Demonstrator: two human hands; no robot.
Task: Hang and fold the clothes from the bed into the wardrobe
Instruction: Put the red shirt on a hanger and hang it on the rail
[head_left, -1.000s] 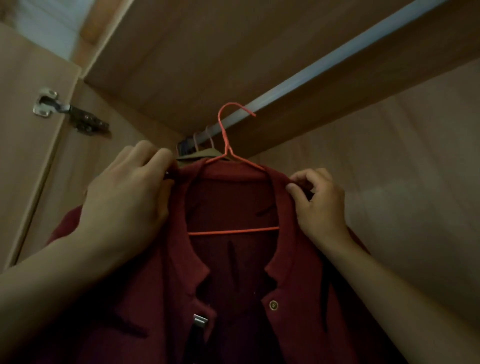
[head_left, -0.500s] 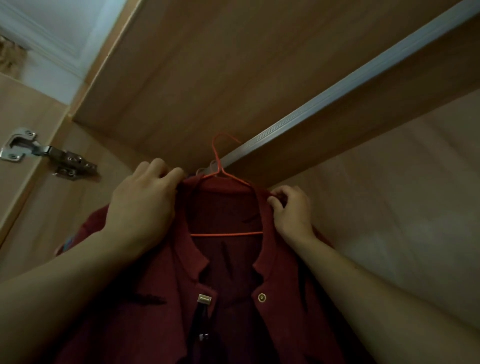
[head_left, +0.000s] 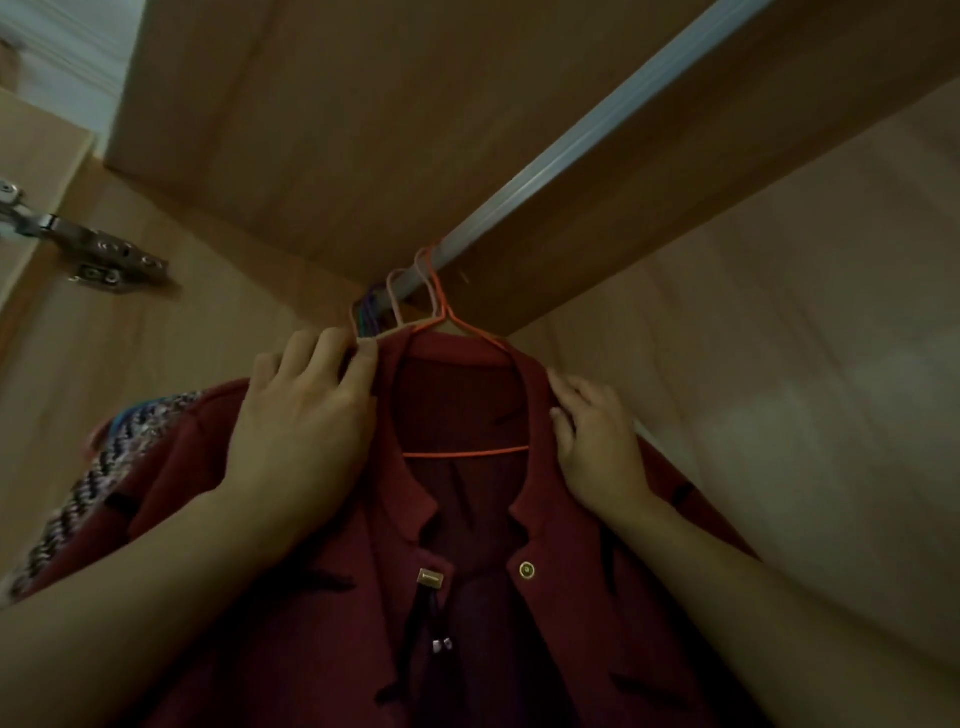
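Your forearms reach up from the bottom corners, both cut off by the frame edge. Your left hand (head_left: 306, 415) lies over the left shoulder of the red jacket (head_left: 597, 597), fingers curled over the collar edge and gripping it. Your right hand (head_left: 592, 441) holds the right side of the collar, fingers bent round the fabric; its fingertips are tucked under the cloth and hard to make out. Between your hands the jacket hangs open on the orange hanger (head_left: 457, 384), whose crossbar shows in the neck opening. Left of your left hand a zigzag-knit garment (head_left: 78, 493) peeks out from behind the jacket, mostly hidden. Above your hands the hanger's hook sits over the wardrobe rail (head_left: 597, 130), beside other hooks bunched too tightly to tell apart. Far to the left, a door hinge (head_left: 98, 254) is partly cropped.
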